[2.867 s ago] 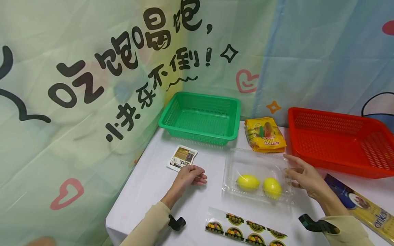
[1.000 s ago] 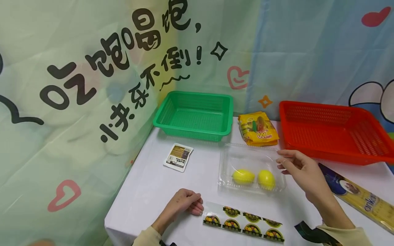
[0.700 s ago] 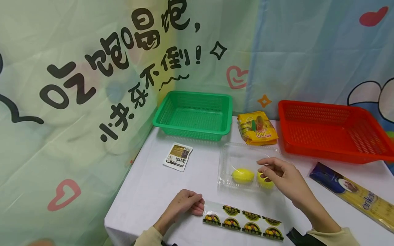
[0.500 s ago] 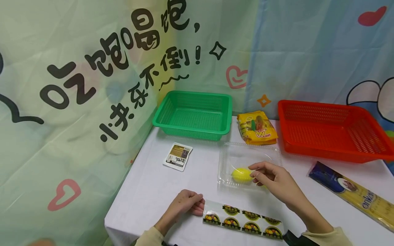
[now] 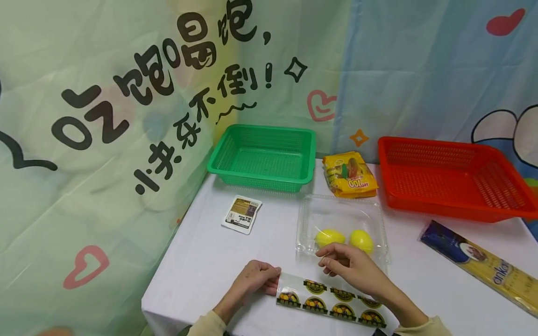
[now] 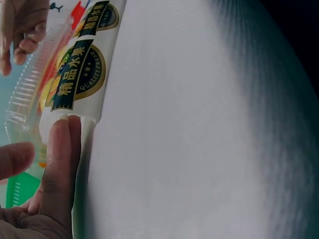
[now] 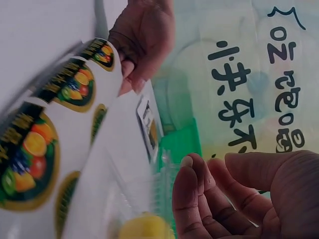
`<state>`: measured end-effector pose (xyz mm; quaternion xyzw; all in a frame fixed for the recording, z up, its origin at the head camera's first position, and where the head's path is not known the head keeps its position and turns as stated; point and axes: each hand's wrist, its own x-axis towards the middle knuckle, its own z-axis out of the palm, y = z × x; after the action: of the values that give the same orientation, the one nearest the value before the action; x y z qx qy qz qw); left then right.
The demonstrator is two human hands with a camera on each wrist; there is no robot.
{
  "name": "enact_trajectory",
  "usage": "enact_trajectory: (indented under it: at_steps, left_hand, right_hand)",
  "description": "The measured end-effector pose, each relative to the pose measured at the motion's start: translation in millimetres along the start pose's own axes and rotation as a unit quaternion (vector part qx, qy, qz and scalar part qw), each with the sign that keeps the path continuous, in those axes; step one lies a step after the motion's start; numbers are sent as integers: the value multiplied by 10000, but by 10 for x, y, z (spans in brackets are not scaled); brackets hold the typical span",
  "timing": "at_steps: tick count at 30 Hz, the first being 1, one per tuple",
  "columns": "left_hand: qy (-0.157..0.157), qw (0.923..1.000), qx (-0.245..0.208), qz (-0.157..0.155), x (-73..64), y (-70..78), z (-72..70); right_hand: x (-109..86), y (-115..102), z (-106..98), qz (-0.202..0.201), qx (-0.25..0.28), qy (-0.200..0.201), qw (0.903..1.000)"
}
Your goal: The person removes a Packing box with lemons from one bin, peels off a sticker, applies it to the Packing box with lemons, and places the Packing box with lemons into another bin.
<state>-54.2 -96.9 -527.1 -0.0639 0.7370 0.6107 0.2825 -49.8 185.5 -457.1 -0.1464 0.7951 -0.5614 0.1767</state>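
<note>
In the head view, my left hand (image 5: 254,280) is at the left end of a strip of round fruit-label stickers (image 5: 328,301). The left wrist view shows its straight fingers (image 6: 60,164) touching the strip's end, with the thumb apart. My right hand (image 5: 353,268), fingers loosely bent and holding nothing, hovers between the strip and a clear plastic clamshell box (image 5: 338,212). Two yellow lemons (image 5: 329,238) show inside the box, which looks closed. In the right wrist view, the sticker strip (image 7: 75,94) bends up toward the left hand.
A white sachet with a brown label (image 5: 242,214) lies at left. Behind stand a green basket (image 5: 260,179), a yellow snack bag (image 5: 350,175) and a red basket (image 5: 445,210). A pasta packet (image 5: 479,263) lies at right. A printed curtain (image 5: 126,200) borders the table.
My left hand has come from beside the sachet down to the sticker strip's left end. My right hand has left the box's right side and moved left and nearer, toward the strip.
</note>
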Motion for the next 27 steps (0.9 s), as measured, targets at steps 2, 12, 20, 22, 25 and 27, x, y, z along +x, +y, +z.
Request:
enact_trajectory:
  at_steps: [2,12,20,22,25,27]
  left_hand:
    - [14,10000,11,8,-4,-4,5]
    - [-105,9997,-201,2,-23,-3,76]
    - [-124,9988,-468,73,-3,-13,146]
    - [-106,9989,-458,77,0,-11,152]
    - [-77,9985,-519,119,3,-7,157]
    - [-41,9981,-586,174,4,-4,163]
  right_hand:
    - [2,36,29,-9,61,-50,10000]
    - [25,246,178,323,84,-204,9992]
    - [38,315,195,339,-16,-150,9993]
    - [41,322,198,322,-17,-136,9994]
    - [47,326,203,310,-77,-84,9995]
    - [52,326,206,288,-167,-37,9994]
